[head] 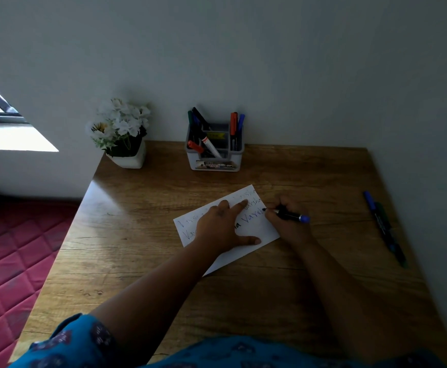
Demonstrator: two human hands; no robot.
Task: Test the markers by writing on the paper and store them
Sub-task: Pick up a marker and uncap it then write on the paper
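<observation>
Beside the one paper: one held marker, two loose markers, one holder, one flowerpot, two hands.

Wooden table with a pretty visible grain, pushed up against a plain pale wall. Way past the hands, off to their left at the back corner, there's a small white pot of white flowers, looks like a yellow one mixed in too. Further left of the hands, beside the table, is a pink quilted mattress, and above that a bright window sill.
</observation>
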